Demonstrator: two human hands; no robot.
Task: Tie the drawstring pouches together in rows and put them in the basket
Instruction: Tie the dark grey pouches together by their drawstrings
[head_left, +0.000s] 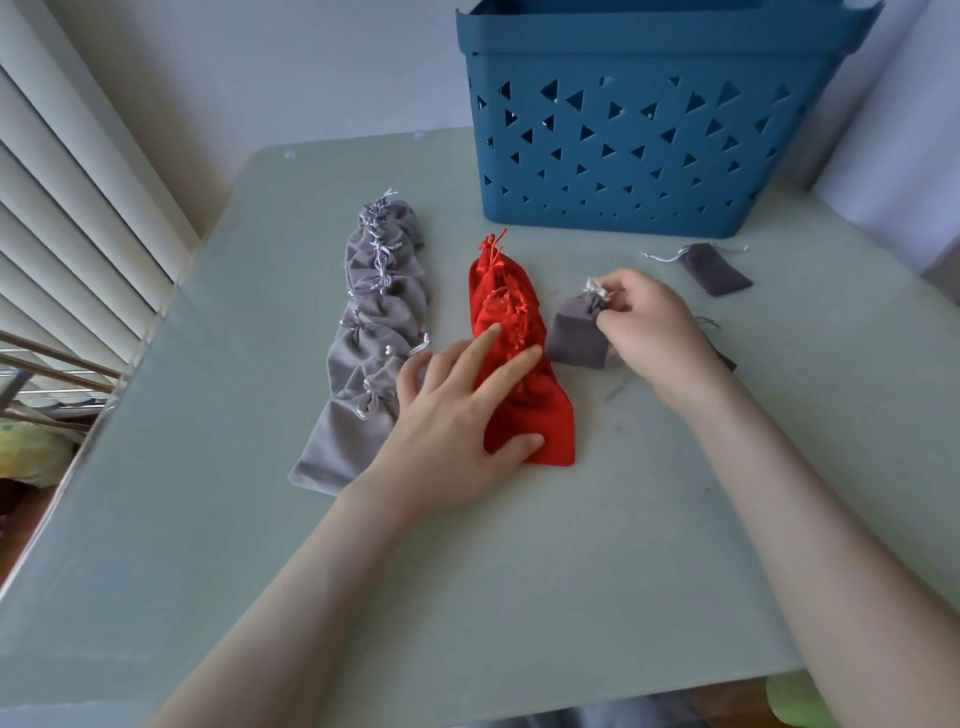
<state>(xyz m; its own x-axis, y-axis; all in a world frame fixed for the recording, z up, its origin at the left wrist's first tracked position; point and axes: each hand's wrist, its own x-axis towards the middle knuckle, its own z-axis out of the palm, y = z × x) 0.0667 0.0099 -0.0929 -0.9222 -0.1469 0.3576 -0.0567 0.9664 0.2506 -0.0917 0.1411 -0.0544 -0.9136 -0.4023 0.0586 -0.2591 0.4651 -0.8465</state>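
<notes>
A row of light grey pouches (363, 332) tied together lies on the table's left part. Beside it lies a row of red pouches (501, 306), and my left hand (457, 410) rests flat on its near end with fingers spread. My right hand (649, 322) pinches the drawstring at the neck of a dark grey pouch (574, 327) just right of the red row. Another dark grey pouch (714, 270) lies loose further right, its strings spread out. The blue basket (649, 171) stands at the back of the table.
The pale green table (519, 571) has its edge close to white window blinds (78, 234) on the left. A loose thread lies near my right wrist. A wall stands behind the basket.
</notes>
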